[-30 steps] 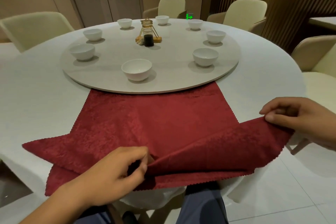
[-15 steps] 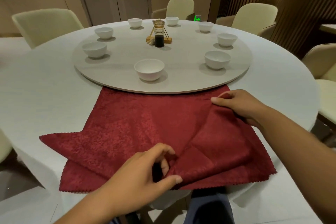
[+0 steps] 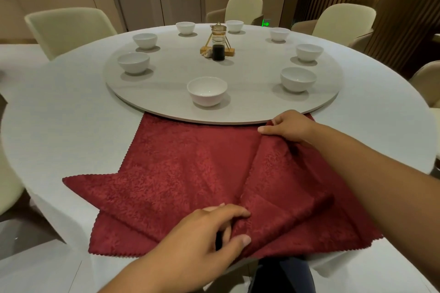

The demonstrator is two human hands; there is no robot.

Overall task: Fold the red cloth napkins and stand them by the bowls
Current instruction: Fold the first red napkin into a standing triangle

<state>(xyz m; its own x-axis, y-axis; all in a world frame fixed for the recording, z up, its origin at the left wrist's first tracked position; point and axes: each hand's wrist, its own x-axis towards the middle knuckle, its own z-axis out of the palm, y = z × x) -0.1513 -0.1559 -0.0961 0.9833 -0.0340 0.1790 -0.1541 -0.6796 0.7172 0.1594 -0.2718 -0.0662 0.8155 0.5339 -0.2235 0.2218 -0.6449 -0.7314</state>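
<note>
Red cloth napkins [image 3: 181,173] lie stacked at the near edge of the round table, their far edge tucked under the turntable. My right hand [image 3: 288,127] pinches a corner of the top napkin and holds it against the far right corner, by the turntable's rim. My left hand [image 3: 209,233] pinches the fold at the near middle of the cloth. The folded flap runs diagonally between both hands. Several white bowls sit round the turntable; the nearest bowl [image 3: 206,91] stands just beyond the napkins.
The grey turntable [image 3: 166,78] carries a condiment stand with a dark bottle [image 3: 217,44] at its centre. Cream chairs [image 3: 69,28] ring the white-clothed table [image 3: 59,121]. A door stands at the back wall.
My right hand has carried the napkin's right corner from off the table's right side up and inward to the far edge by the turntable, folding the cloth over. My left hand kept its pinch.
</note>
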